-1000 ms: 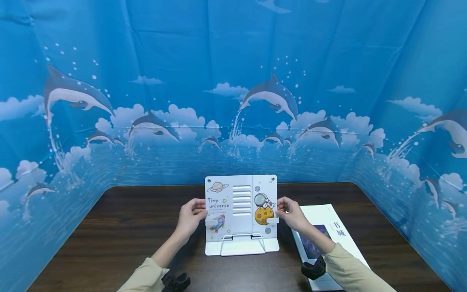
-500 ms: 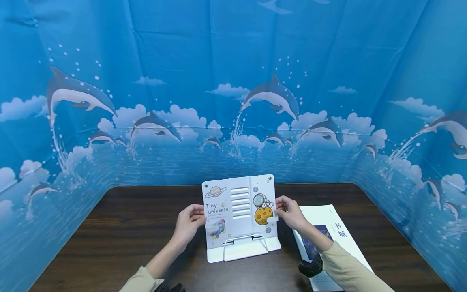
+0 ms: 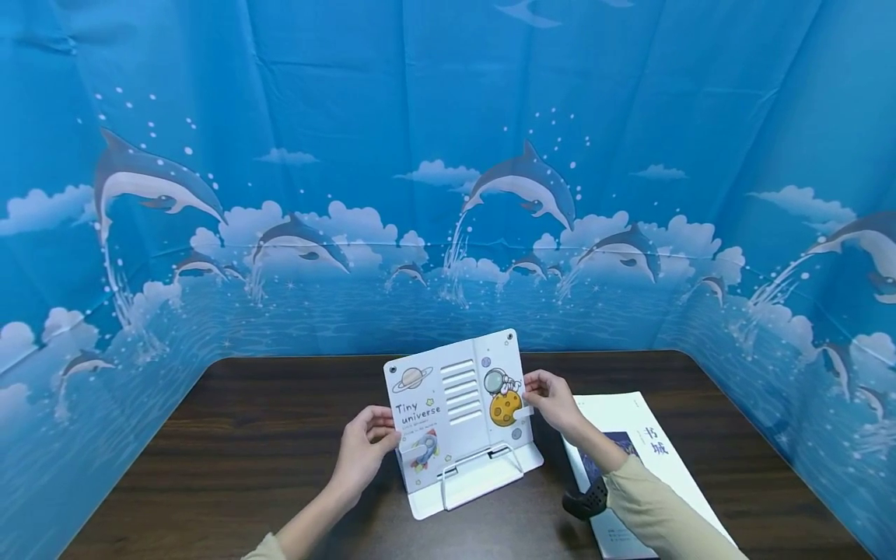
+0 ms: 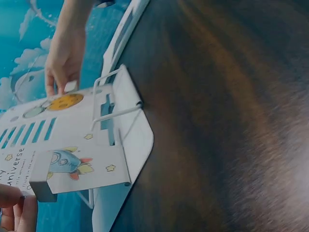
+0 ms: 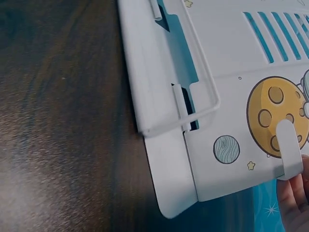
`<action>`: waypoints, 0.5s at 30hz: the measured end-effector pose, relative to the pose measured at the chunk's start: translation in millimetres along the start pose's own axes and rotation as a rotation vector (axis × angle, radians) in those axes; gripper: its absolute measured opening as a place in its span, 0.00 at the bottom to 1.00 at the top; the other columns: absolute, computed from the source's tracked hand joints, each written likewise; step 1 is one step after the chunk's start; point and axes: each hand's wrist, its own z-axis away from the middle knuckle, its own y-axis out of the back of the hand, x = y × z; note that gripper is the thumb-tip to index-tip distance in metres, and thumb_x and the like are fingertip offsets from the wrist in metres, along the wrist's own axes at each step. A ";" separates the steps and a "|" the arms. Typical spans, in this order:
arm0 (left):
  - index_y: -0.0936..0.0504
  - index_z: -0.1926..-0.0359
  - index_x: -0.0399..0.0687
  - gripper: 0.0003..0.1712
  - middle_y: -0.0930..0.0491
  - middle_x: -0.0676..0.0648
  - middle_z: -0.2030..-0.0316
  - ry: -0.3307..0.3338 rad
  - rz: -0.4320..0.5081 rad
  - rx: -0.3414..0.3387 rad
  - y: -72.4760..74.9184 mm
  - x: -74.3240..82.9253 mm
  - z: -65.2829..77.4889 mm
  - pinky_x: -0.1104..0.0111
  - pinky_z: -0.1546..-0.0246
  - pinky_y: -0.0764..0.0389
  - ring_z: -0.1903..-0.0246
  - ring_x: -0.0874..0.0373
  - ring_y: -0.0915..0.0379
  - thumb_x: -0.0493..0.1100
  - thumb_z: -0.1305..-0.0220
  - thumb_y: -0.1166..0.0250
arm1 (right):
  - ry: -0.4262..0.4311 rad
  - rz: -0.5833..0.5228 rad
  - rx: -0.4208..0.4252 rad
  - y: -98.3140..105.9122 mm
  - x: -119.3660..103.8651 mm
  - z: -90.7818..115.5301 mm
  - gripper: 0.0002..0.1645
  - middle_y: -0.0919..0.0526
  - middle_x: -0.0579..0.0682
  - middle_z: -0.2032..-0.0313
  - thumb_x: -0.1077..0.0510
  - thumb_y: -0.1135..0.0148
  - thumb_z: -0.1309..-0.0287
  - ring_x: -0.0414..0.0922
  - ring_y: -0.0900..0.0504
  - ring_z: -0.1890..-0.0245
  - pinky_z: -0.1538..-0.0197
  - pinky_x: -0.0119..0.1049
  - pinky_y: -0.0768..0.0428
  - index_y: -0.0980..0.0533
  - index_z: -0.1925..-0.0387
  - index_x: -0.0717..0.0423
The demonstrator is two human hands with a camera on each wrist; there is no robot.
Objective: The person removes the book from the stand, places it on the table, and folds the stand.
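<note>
A white metal book stand (image 3: 458, 439), printed with a rocket, an astronaut on a yellow moon and the words "Tiny universe", stands tilted back on the table, turned at an angle. At its left edge my left hand (image 3: 364, 451) pinches the panel between thumb and fingers. My right hand (image 3: 556, 400) grips the opposite edge, near the moon print. A wire page holder (image 5: 203, 77) crosses the stand's front ledge in the right wrist view. Close to the left fingers, a small folded clip (image 4: 43, 181) juts from the panel in the left wrist view.
A white book (image 3: 672, 474) with a dark picture on its cover lies to the right, partly under the right forearm. The dark wooden table (image 3: 231, 443) ends at a blue dolphin-print curtain (image 3: 392, 194) behind and at both sides.
The stand has turned counter-clockwise as seen from above: its left side came nearer and its right side went back slightly. Both hands kept their hold and moved with it.
</note>
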 end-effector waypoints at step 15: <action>0.29 0.61 0.31 0.15 0.25 0.41 0.66 -0.074 -0.046 0.011 -10.4 0.1 21.5 0.71 0.67 0.23 0.69 0.55 0.24 0.23 0.52 0.39 | -0.032 -0.029 0.012 -6.5 -0.5 -10.6 0.10 0.24 0.55 0.66 0.71 0.44 0.46 0.46 0.27 0.66 0.62 0.36 0.25 0.26 0.60 0.67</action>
